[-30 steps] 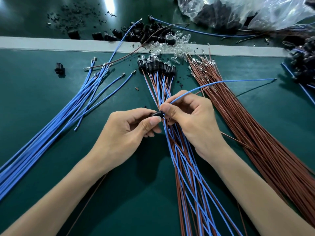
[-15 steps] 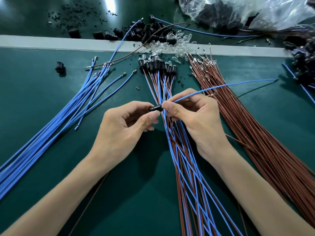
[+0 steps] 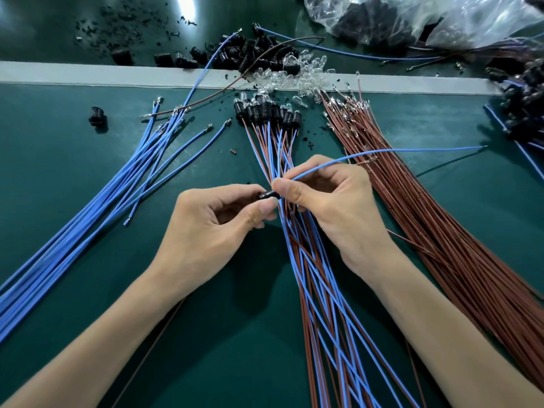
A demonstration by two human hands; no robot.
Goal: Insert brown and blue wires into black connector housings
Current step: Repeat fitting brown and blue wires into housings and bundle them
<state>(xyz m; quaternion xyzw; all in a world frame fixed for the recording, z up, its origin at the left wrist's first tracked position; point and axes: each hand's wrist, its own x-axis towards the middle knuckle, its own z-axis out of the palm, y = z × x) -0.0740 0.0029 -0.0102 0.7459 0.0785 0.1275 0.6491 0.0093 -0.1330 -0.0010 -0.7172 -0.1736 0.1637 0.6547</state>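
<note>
- A mixed bundle (image 3: pixel 323 304) of blue and brown leads is running up the middle of the table (image 3: pixel 235 343) from the near edge and passing under both hands.
- The left hand (image 3: pixel 206 231) is pinching a black connector housing (image 3: pixel 267 195) between thumb and forefinger. Its grip is closed narrow on the housing, with the other fingers curling in under the palm.
- The right hand (image 3: pixel 341 210) is pinching a blue wire (image 3: pixel 397 150) between thumb and forefinger, right at the housing's right end. The tips of the two grips are almost touching.
- The right thumb is covering the joint, so I cannot tell whether the wire's tip is inside the housing.
- The housing is sitting between the two grips, above the mixed bundle.
- Bare green table is lying open left of the left hand, reaching to the loose blue wires (image 3: pixel 88 219). The brown wires (image 3: pixel 441 231) are crowding close beside the right wrist.
- The held blue wire is arcing off to the right over the brown wires.
- Finished housings with bulbs (image 3: pixel 265 111) are lining up at the bundle's far end, and a lone housing (image 3: pixel 97 116) is lying apart to the left.
- A grey strip (image 3: pixel 88 75) is crossing the table, with clear bulbs (image 3: pixel 309 72) heaped on it. Beyond it are spare housings (image 3: pixel 253 51) and a plastic bag (image 3: pixel 412 19).
</note>
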